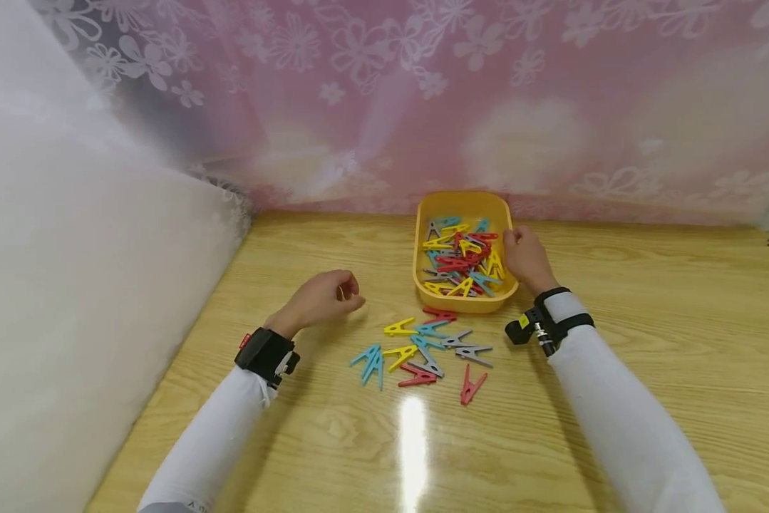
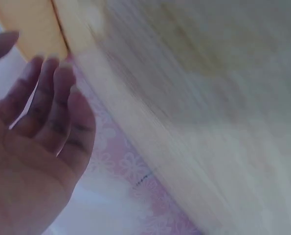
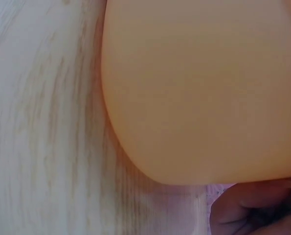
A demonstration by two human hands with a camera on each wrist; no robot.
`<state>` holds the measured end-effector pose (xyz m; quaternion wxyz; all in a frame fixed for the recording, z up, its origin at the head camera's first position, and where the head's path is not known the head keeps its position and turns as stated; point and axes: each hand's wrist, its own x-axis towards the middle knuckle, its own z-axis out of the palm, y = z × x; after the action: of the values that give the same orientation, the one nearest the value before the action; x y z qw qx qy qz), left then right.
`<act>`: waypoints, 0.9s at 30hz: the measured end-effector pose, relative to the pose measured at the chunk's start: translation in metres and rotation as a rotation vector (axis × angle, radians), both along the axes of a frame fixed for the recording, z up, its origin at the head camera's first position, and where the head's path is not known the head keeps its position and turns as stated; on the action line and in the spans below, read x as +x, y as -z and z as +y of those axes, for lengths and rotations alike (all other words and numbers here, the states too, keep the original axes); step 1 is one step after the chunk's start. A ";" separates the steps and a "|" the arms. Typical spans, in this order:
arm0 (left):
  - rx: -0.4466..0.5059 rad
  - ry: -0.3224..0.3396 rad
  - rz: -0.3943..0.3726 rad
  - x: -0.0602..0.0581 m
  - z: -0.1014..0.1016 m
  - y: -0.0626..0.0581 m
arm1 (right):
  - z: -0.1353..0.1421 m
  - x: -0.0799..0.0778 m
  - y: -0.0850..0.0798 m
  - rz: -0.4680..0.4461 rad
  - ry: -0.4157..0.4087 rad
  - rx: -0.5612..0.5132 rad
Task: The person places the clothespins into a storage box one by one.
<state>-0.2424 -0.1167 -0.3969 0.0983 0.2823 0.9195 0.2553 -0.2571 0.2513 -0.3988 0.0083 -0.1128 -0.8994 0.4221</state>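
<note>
Basket (image 1: pixel 469 305) of clothespins (image 1: pixel 453 264) stands against the right hand's (image 1: pixel 529 259) curled fingers (image 1: pixel 512 244).

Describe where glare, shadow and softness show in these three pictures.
Head view: a bright glare streak on the table, nearer than the loose pegs, and shadows beside both sleeves; left wrist view: hazy, wood grain smeared; right wrist view: soft, the tray almost featureless, the right fingers partly in shadow.
</note>
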 end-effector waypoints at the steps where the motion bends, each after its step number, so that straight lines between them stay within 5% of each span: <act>1: -0.005 0.020 -0.021 0.005 -0.002 0.000 | 0.000 0.000 0.000 -0.001 0.002 -0.001; 6: -0.062 0.111 -0.122 0.031 -0.012 0.002 | 0.003 -0.002 0.000 0.001 0.005 0.000; 13: -0.124 0.105 -0.142 0.063 -0.019 0.008 | 0.001 -0.001 -0.001 -0.008 0.001 -0.021; 27: -0.249 0.102 -0.015 0.079 -0.012 0.013 | -0.003 0.001 -0.001 0.011 0.028 -0.015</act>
<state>-0.1639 -0.1290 -0.4098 0.1522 0.3123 0.9278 0.1360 -0.2562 0.2484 -0.3978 0.0184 -0.1230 -0.8945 0.4295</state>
